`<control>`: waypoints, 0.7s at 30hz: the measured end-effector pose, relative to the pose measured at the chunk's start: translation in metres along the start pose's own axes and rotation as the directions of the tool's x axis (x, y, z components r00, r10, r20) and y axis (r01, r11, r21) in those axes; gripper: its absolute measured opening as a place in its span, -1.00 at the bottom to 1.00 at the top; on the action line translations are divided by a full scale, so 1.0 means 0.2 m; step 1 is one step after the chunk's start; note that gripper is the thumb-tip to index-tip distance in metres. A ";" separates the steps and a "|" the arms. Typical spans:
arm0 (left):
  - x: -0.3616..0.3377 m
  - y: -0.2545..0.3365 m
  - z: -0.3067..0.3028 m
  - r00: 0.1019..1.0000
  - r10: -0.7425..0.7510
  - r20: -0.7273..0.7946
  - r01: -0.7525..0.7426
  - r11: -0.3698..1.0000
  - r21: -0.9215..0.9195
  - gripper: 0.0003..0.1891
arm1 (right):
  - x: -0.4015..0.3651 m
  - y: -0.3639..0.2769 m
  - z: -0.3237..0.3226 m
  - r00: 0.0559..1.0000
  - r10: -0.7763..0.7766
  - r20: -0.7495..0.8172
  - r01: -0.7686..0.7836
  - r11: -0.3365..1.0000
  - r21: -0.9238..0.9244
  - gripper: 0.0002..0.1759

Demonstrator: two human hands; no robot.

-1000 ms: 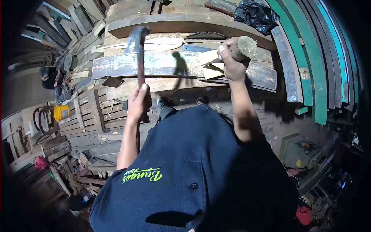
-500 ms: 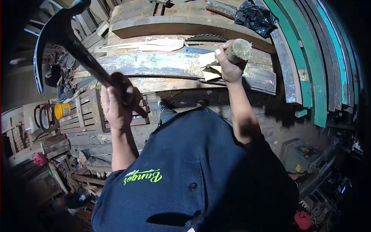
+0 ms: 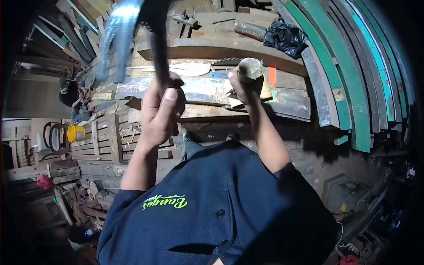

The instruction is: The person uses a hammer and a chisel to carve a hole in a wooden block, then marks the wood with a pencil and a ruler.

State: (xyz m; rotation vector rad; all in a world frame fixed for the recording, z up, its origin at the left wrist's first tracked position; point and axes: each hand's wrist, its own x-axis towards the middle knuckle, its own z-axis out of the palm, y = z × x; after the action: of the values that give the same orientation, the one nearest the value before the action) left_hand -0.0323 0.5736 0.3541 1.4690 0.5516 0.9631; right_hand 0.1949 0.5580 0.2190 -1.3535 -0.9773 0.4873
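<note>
Wrapped around the dark handle of an adze-like tool (image 3: 159,49), your left hand (image 3: 160,112) holds it up, its head blurred at the upper left. Your right hand (image 3: 244,88) grips a wooden piece (image 3: 251,69) by its upper part, the pale, round end facing you. That piece stands over the paint-worn plank (image 3: 203,89); whether its lower end touches, you cannot tell. Beyond it, a toothed blade (image 3: 228,62) lies before a thick beam (image 3: 212,49), and a black plastic bag (image 3: 286,39) sits farther off, to the right.
</note>
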 end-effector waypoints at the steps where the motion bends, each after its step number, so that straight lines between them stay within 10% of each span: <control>1: 0.00 0.00 0.01 0.992 -0.114 0.048 0.115 0.993 -0.008 -0.71 | -0.01 0.02 0.00 0.995 -0.101 -0.004 0.101 0.987 0.125 -0.85; 10: -0.02 -0.06 0.12 0.897 -0.403 0.182 0.313 0.870 0.381 -0.61 | 0.00 -0.08 0.05 0.999 -0.037 0.040 0.030 0.988 0.150 -0.76; 18: 0.01 0.19 0.11 0.972 0.114 0.206 -0.086 0.986 -0.140 -0.45 | 0.05 -0.02 0.05 0.974 -0.225 -0.019 0.225 0.974 0.031 -0.87; 20: -0.04 0.05 0.11 0.989 0.066 0.132 -0.079 0.992 0.097 -0.47 | 0.04 -0.05 0.04 0.979 -0.202 0.000 0.202 0.978 0.052 -0.85; 21: -0.12 -0.11 0.08 0.996 0.050 0.067 -0.078 0.858 0.508 -0.51 | 0.03 -0.04 0.05 0.991 -0.132 -0.013 0.132 0.990 0.037 -0.82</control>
State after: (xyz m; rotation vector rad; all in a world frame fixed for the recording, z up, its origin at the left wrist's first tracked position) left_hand -0.0278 0.5491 0.3291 1.9931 0.7645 0.8617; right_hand 0.1879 0.5679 0.2285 -1.2473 -1.0367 0.3957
